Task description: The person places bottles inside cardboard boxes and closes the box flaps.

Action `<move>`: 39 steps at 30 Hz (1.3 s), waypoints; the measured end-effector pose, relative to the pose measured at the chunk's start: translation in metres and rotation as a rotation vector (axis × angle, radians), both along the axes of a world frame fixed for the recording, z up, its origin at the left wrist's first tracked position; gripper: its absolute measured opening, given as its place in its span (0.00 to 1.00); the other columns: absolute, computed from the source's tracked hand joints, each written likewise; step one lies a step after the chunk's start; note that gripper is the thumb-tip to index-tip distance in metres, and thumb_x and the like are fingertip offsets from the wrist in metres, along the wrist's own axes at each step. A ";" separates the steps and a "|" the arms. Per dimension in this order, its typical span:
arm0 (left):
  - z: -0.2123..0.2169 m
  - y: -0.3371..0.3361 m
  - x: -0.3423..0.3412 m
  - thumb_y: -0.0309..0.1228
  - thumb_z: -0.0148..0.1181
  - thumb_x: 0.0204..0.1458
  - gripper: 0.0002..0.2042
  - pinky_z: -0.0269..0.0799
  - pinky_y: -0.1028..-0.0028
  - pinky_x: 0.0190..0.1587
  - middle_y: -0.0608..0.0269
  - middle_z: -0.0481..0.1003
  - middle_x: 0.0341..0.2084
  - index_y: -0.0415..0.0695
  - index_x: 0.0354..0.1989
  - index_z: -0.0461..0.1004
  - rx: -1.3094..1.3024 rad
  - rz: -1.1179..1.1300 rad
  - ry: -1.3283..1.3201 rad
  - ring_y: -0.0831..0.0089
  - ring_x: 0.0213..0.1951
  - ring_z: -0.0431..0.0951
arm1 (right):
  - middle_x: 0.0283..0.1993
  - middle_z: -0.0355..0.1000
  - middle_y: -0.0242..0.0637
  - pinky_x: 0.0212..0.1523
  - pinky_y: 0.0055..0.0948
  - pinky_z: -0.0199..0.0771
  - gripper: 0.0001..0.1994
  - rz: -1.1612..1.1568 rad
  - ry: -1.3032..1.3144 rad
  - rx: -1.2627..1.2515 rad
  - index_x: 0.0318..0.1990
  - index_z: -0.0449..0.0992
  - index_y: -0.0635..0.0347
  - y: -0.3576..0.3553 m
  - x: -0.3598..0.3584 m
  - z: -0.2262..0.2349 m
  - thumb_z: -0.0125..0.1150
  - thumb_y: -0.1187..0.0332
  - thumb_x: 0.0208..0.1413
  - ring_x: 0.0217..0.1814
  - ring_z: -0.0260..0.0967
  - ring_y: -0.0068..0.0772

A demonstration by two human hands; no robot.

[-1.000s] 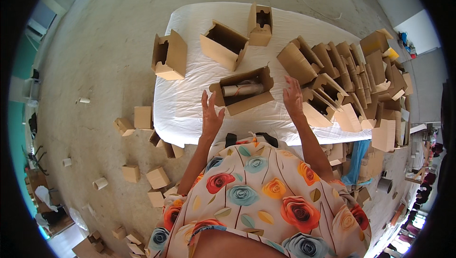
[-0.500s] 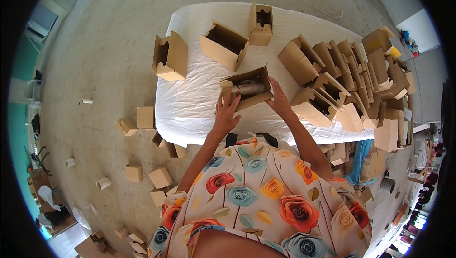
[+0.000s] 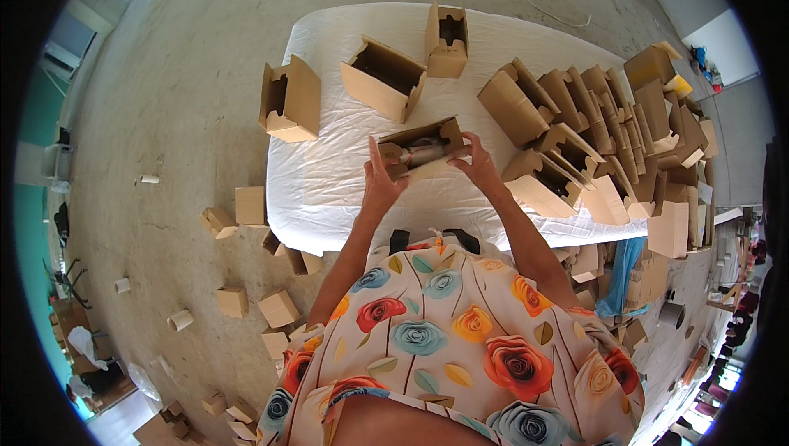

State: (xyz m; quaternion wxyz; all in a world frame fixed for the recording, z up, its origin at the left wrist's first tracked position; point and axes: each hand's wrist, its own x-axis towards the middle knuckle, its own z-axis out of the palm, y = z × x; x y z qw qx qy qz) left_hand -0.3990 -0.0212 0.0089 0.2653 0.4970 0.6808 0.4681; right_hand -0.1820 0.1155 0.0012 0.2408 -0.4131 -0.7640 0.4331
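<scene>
A small open cardboard box (image 3: 444, 131) lies on its side between my two hands, above the near middle of the white-covered table. Inside it shows a pale, roundish item (image 3: 423, 153) with a reddish streak; its kind I cannot make out. My left hand (image 3: 381, 187) holds the left end, index finger raised along the side and thumb at the near edge. At the right end, my right hand (image 3: 479, 168) grips the box with fingers behind and thumb in front. The box's near side is blurred.
Three open boxes stand toward the table's far side: one at left (image 3: 292, 101), one in the middle (image 3: 382, 80), one farther back (image 3: 447, 43). Many nested open boxes (image 3: 592, 126) crowd the right. More boxes (image 3: 278, 308) lie on the floor at left. Blue plastic (image 3: 620, 278) hangs at the right.
My left hand has shifted from the box's near left corner, where its fingers reached over the edge, to its left end. The box has tilted, and my right thumb has come to its near side.
</scene>
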 end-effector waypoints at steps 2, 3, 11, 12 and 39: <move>-0.001 0.004 -0.012 0.23 0.66 0.36 0.49 0.58 0.60 0.54 0.54 0.73 0.44 0.46 0.68 0.41 -0.060 -0.015 -0.071 0.57 0.47 0.66 | 0.40 0.74 0.48 0.47 0.38 0.68 0.39 -0.053 -0.006 -0.063 0.63 0.51 0.57 0.003 -0.001 0.007 0.66 0.70 0.43 0.46 0.71 0.46; -0.002 0.006 -0.015 0.22 0.66 0.36 0.47 0.59 0.61 0.54 0.55 0.73 0.44 0.46 0.67 0.44 -0.090 -0.023 -0.106 0.58 0.46 0.67 | 0.39 0.73 0.49 0.46 0.39 0.68 0.39 -0.061 -0.025 -0.051 0.63 0.51 0.55 0.004 -0.003 0.010 0.66 0.68 0.43 0.44 0.71 0.46; -0.010 0.005 -0.009 0.22 0.63 0.38 0.23 0.61 0.61 0.53 0.54 0.70 0.48 0.48 0.47 0.71 0.040 0.016 0.095 0.57 0.47 0.67 | 0.35 0.71 0.42 0.41 0.33 0.68 0.35 -0.017 -0.183 0.105 0.61 0.61 0.49 0.010 -0.008 0.013 0.66 0.69 0.42 0.37 0.68 0.37; -0.009 0.005 -0.009 0.22 0.63 0.38 0.22 0.61 0.60 0.53 0.52 0.67 0.51 0.48 0.46 0.72 0.060 0.012 0.118 0.56 0.48 0.66 | 0.34 0.70 0.41 0.41 0.34 0.68 0.33 -0.020 -0.182 0.118 0.60 0.62 0.49 0.009 -0.007 0.012 0.66 0.68 0.42 0.37 0.67 0.37; 0.009 -0.110 -0.036 0.33 0.71 0.26 0.45 0.62 0.54 0.54 0.45 0.60 0.49 0.46 0.60 0.56 -0.208 0.318 0.331 0.47 0.53 0.58 | 0.50 0.63 0.50 0.45 0.33 0.71 0.37 -0.165 0.083 -0.056 0.63 0.54 0.64 -0.007 -0.016 -0.001 0.67 0.67 0.46 0.43 0.68 0.37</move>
